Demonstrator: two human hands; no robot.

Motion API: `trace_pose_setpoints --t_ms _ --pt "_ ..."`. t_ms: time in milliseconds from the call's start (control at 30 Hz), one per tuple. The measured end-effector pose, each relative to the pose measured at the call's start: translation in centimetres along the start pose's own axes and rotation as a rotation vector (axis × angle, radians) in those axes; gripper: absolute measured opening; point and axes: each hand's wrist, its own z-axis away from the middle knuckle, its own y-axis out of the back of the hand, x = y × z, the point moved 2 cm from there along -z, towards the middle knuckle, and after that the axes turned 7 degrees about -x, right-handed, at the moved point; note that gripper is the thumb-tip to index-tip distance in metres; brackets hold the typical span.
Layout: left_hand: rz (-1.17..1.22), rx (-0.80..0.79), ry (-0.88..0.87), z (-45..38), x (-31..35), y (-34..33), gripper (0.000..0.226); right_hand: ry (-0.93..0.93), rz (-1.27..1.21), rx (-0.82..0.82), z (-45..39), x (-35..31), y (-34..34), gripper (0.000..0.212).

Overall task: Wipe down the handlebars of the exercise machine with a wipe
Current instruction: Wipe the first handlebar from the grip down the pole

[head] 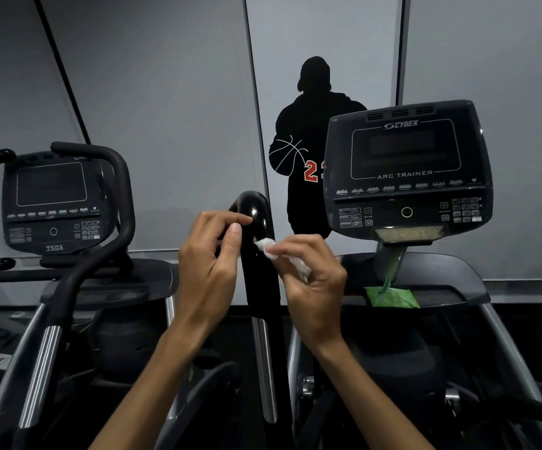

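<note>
R hand [311,280] first: I've got the wipe [282,256] bunched in curled fingers and thumb, white wad poking out toward the bar, its tip touching or just about touching the glossy black handlebar [258,251]. L hand [211,258] sits on the other side of that same bar, fingers curled, thumb and forefinger near its upper bend; can't tell if it's actually gripping the bar or just resting beside it, and it holds no cloth. So the bar stands btwn my two hands, dead ahead. Its long axis runs near vertical, curving over at the top, dropping to a chrome section [263,365] below. Wipe hand is the nearer one for the job. I reckon the stroke wants to run along the bar, up over the bend or down toward the chrome. Further out: Cybex console [406,164] to the right, green wipe packet [391,297] on its ledge, second console [51,203] left.
</note>
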Motion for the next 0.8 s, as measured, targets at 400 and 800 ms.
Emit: trace_pose_setpoints --t_ms 400,800 --pt "0.289 0.051 0.134 0.3 -0.6 0.2 0.022 0.306 0.462 -0.267 -3.6 -3.0 -1.8 0.019" --pt "0.294 0.090 0.160 1.0 -1.0 0.6 0.031 0.282 0.515 -0.316 -1.3 -3.5 -2.5 0.020"
